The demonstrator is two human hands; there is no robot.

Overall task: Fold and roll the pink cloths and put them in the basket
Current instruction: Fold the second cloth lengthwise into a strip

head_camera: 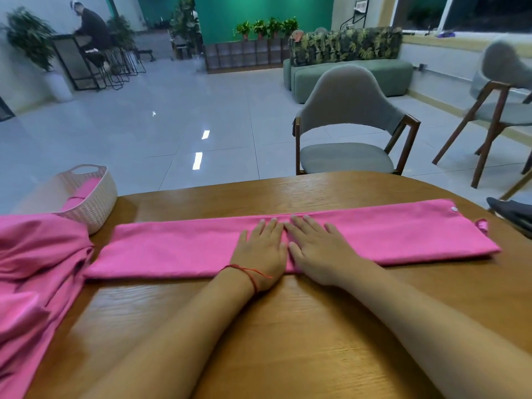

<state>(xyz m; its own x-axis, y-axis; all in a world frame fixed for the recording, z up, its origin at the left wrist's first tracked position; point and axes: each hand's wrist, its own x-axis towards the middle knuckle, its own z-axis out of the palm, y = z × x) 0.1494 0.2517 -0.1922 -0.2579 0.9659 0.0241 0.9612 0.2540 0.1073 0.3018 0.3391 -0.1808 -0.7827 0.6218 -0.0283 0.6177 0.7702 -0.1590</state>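
Together atop pink cloth [172, 249]: left hand [260, 251], right hand [318, 251]

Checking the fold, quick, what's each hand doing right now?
Left hand: open, flat on the cloth.
Right hand: open, flat on the cloth.

Left edge crops the loose cloth [34, 269]. Wall of basket [95, 204] hides most of the roll [85, 189] inside. Right edge crops a dark thing [511, 215], can't tell what.

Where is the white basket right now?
In the head view the basket stands at the far left edge of the table, just behind the crumpled pink cloth and near the left end of the folded strip.
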